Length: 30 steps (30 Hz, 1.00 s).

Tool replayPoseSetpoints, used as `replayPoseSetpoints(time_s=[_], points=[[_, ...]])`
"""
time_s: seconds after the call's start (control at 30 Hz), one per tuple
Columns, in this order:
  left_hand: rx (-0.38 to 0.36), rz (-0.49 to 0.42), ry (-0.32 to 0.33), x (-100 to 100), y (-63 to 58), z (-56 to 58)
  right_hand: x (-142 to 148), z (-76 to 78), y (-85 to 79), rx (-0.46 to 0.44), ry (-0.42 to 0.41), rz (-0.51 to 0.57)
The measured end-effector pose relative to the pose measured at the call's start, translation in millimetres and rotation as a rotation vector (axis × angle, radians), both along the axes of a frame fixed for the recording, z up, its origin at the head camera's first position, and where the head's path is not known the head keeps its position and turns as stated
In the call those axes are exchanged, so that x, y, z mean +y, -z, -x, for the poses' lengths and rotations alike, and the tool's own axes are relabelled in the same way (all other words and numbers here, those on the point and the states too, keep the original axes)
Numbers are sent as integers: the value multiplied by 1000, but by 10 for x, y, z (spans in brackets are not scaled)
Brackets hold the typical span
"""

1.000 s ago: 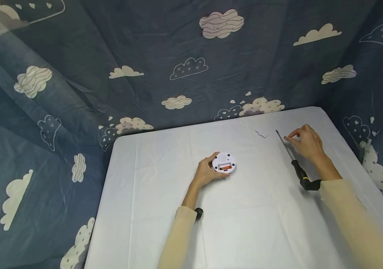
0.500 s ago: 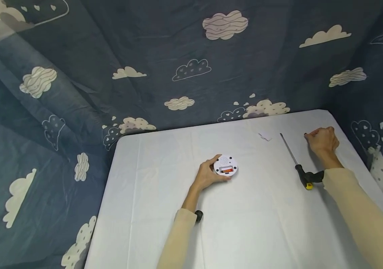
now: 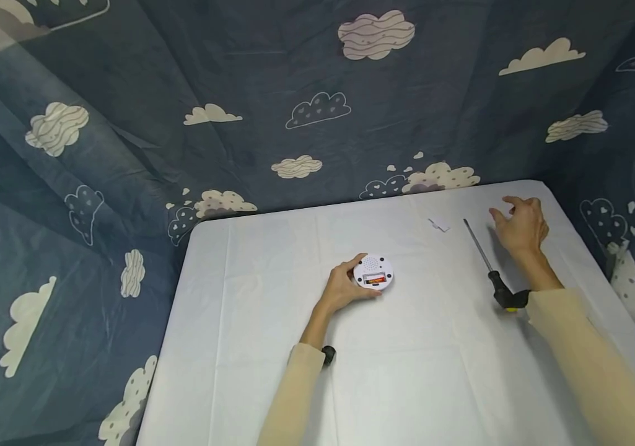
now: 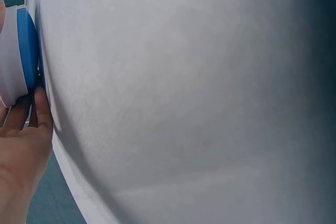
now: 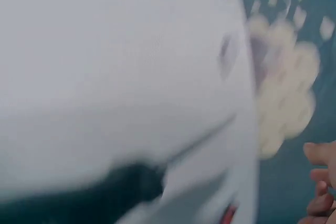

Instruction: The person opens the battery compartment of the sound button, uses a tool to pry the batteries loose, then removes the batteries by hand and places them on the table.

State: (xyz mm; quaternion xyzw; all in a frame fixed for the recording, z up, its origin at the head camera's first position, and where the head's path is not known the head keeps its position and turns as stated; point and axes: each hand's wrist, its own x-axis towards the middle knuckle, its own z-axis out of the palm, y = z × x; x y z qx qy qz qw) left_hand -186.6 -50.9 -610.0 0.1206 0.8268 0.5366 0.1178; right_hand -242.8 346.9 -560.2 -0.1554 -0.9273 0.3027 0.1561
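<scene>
My left hand (image 3: 341, 289) grips the rim of a round white device (image 3: 370, 265) between thumb and fingers, its underside up. Speaker holes and an uncovered battery bay with an orange-red battery (image 3: 375, 280) show there. The left wrist view reveals its blue lower face (image 4: 28, 51) near the tablecloth. Over the table's far right part, my right hand (image 3: 522, 229) has thumb and index finger spread apart, holding nothing visible. Left of it lies a screwdriver (image 3: 498, 286) with a dark handle and thin metal shaft. A small red thing (image 5: 229, 214) lies near the table edge in the right wrist view, blurred.
A small pale piece with grey edges (image 3: 438, 225) lies beyond the screwdriver tip. The white-clothed table (image 3: 261, 347) ends against a dark blue cloud-patterned curtain (image 3: 250, 155) at the back and sides.
My right hand, earlier pinching something small and dark, has moved right and opened its fingers. My left hand keeps its hold on the device.
</scene>
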Motion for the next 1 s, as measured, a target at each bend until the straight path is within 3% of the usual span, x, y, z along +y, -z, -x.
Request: replayPoseSetpoints(time_s=[0.1,0.2,0.4,0.5,0.7,1.0], points=[[9,7,6,2,-9,-3,-342,-103,-140,101,-98,17],[5,8,9,1,-16,-9,-710,-237,-164,169,-246,91],[13,14,-1,-15,-9,-13,-1364,-588,39,52,-578,295],[23,7,23,-15,-2,-13,-1555,-749,149,10,-688,315],[25,18,35,-26,17,-29,-1719,-861,277,15,-783,272],[25,7,35,-24,-41,-9,-1785,-807,258,63,-755,278]])
